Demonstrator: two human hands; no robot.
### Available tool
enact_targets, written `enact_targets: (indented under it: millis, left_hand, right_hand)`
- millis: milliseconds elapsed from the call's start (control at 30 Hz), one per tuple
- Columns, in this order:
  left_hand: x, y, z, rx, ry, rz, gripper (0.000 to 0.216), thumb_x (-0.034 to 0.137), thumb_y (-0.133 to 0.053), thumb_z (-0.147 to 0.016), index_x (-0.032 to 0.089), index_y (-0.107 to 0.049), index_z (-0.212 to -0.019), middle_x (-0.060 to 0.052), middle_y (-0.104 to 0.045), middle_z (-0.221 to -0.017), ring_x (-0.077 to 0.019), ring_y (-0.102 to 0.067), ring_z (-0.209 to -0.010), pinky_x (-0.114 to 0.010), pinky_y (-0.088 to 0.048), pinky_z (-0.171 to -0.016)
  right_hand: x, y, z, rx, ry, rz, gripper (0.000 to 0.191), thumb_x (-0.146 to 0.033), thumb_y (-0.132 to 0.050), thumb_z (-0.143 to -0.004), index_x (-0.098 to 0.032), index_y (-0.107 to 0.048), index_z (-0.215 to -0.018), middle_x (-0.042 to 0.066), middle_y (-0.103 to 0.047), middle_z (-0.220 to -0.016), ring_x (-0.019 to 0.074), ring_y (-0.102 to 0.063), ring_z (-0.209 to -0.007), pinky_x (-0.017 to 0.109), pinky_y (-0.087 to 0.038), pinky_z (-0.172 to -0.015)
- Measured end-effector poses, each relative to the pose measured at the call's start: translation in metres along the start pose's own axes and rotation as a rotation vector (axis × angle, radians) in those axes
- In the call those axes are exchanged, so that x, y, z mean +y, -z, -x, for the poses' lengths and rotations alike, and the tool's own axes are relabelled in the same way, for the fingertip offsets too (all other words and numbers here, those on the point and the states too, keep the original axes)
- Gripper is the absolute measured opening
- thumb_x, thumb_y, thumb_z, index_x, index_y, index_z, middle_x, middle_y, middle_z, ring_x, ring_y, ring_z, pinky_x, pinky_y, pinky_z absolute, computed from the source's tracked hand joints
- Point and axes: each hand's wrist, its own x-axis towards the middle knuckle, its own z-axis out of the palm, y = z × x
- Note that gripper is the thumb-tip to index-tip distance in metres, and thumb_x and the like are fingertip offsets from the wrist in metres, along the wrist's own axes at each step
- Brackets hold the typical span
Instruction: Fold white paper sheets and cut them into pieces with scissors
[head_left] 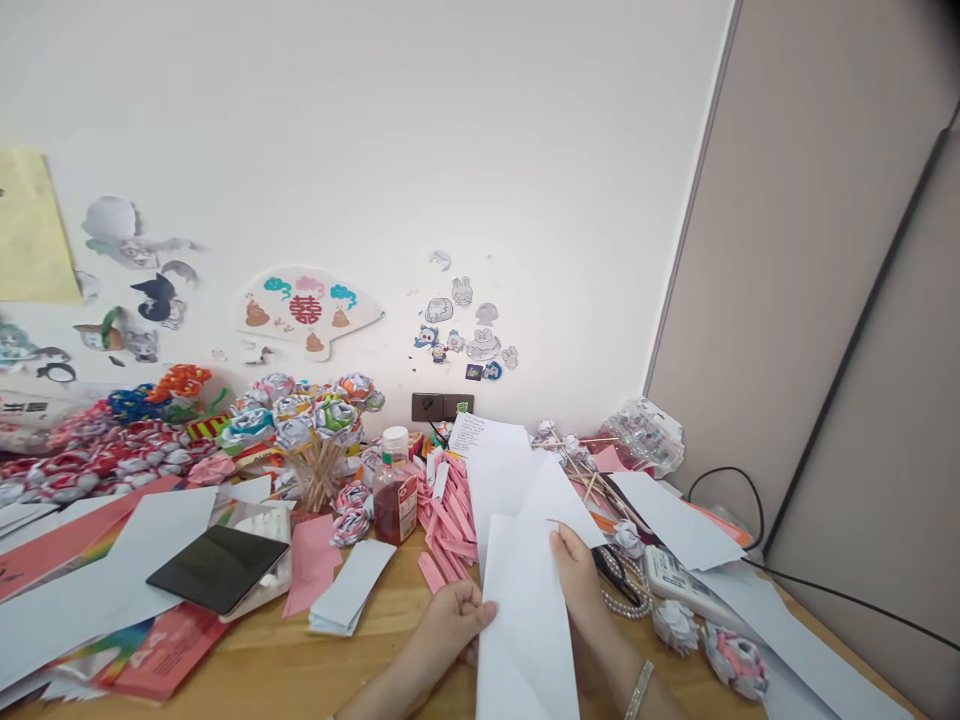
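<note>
The left hand [450, 622] pinches the left edge of a long white paper strip [529, 610], thumb on top. The right hand [576, 570] grips the strip's upper right edge; a pale bracelet [640, 688] circles that wrist. Beyond the left hand lies a heap of pink paper slips [448, 520], and beside it a small bottle of red liquid [394, 495] whose label is unreadable. Farther left rests a black tablet [217, 567]. On the wall, a fan-shaped cutout [309, 312] bears the red character 囍.

White paper sheet [529, 610], pink strips [450, 520]
</note>
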Motion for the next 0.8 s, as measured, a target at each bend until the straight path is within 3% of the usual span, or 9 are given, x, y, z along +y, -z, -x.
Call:
enact_targets:
  millis: [400,600,800]
  left_hand:
    - [0.006,-0.010,0.012,-0.145,0.012,-0.042,0.049,0.053,-0.073,-0.045,0.020,-0.040,-0.059,0.010,-0.046,-0.044,-0.0068,-0.042,-0.040,-0.019,-0.026,-0.040]
    - [-0.010,-0.012,0.005,-0.182,0.049,-0.129,0.048,0.064,-0.057,-0.059,0.024,-0.031,-0.061,0.006,-0.054,-0.036,-0.0102,-0.044,-0.026,-0.019,-0.020,-0.028]
    - [-0.017,-0.007,0.001,-0.189,-0.005,-0.163,0.052,0.065,-0.061,-0.051,0.024,-0.031,-0.062,0.013,-0.042,-0.037,-0.0062,-0.039,-0.024,-0.017,-0.021,-0.027]
  right_hand:
    - [-0.005,0.017,-0.011,0.203,0.047,0.057,0.021,-0.033,-0.040,-0.078,-0.018,-0.054,-0.074,0.005,-0.061,-0.077,0.0213,-0.053,-0.075,0.031,-0.041,-0.070]
    - [-0.003,0.022,-0.014,0.250,0.062,0.082,0.023,-0.034,-0.037,-0.082,-0.021,-0.043,-0.064,-0.001,-0.051,-0.063,0.0163,-0.047,-0.061,0.026,-0.038,-0.057]
    - [0.006,0.024,-0.020,0.323,0.061,0.115,0.023,-0.036,-0.038,-0.081,-0.020,-0.049,-0.070,0.002,-0.057,-0.069,0.0183,-0.049,-0.068,0.026,-0.039,-0.061]
